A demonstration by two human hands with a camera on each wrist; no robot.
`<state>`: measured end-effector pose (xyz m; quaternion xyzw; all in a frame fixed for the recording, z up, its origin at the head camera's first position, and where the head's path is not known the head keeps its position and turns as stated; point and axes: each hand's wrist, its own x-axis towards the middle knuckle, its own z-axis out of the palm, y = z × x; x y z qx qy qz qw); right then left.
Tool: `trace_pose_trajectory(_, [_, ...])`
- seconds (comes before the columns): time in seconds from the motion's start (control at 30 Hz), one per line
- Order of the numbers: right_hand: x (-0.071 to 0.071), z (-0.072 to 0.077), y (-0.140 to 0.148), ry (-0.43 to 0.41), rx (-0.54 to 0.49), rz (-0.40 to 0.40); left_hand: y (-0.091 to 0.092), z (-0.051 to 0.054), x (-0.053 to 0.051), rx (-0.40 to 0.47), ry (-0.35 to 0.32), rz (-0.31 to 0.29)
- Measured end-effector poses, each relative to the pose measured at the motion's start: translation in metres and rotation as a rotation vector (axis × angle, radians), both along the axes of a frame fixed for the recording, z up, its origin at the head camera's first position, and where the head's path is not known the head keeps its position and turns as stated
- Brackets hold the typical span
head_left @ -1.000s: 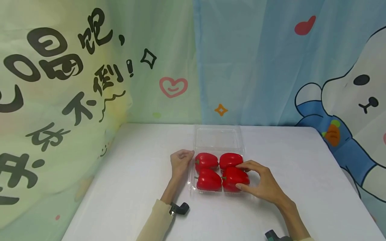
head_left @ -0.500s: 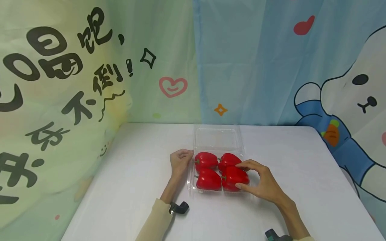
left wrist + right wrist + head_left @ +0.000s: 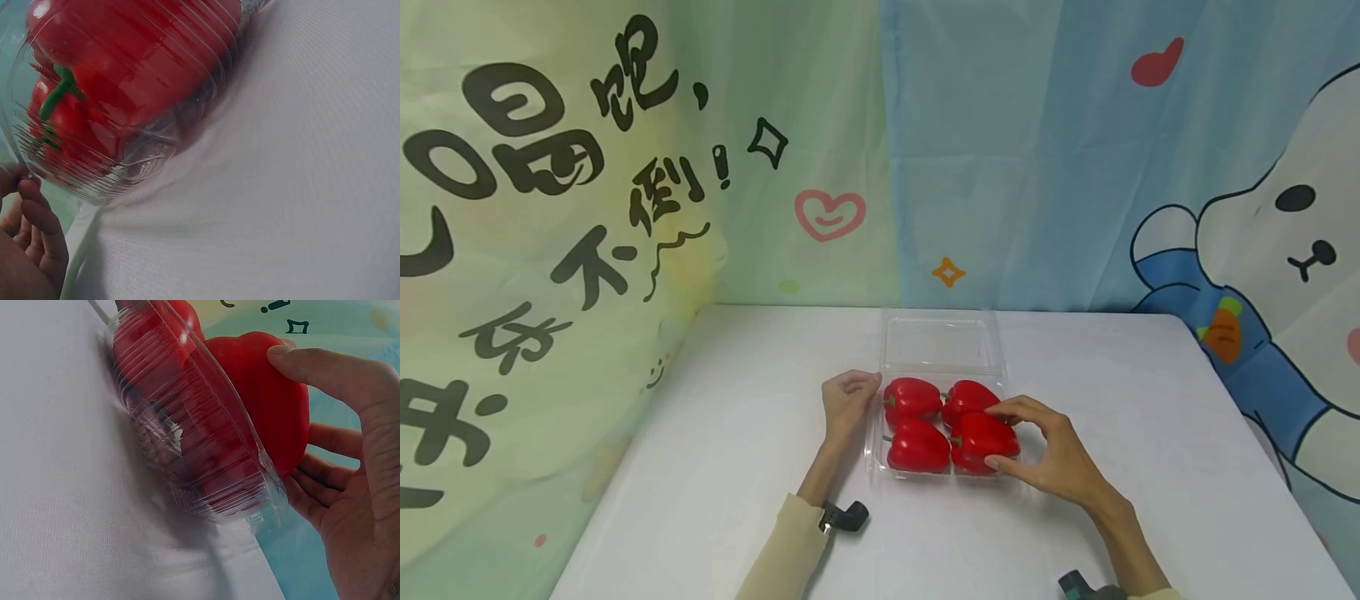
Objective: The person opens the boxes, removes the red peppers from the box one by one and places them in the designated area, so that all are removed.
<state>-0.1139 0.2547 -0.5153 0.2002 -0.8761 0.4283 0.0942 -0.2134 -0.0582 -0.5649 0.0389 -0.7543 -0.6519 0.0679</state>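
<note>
Several red bell peppers with green stems sit in a clear plastic clamshell box (image 3: pixel 874 454), whose lid (image 3: pixel 942 343) lies folded back, away from the person. At the box's left rim, my left hand (image 3: pixel 848 404) pinches the plastic edge between thumb and fingers, as the left wrist view confirms. My right hand (image 3: pixel 1054 454) grips the front-right bell pepper (image 3: pixel 985 443), thumb on its near side and fingers round the far side. In the right wrist view this bell pepper (image 3: pixel 265 394) stands above the box rim, its lower part inside. The back-right bell pepper (image 3: pixel 967 400) is partly hidden behind it.
A white cloth covers the table (image 3: pixel 760 367). Behind it hangs a printed curtain (image 3: pixel 1000 150) with lettering and a cartoon bear. Dark wrist-camera mounts (image 3: pixel 847 517) sit on both forearms.
The back-right bell pepper has shifted slightly left, its stem now showing beside the back-left one. Both hands keep their places, and the head view drifts a little.
</note>
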Motion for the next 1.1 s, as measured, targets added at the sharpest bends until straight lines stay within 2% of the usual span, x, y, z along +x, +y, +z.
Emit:
trace_pose_trajectory(0.47, [0.0018, -0.0018, -0.0007, -0.004, -0.015, -0.006, -0.0008, -0.0009, 0.0022, -0.002, 0.019, 0.005])
trace_pose_trajectory(1.1, [0.0005, -0.0019, -0.0036, 0.009, -0.058, 0.010, 0.0003, 0.0015, 0.0012, 0.001, 0.010, -0.005])
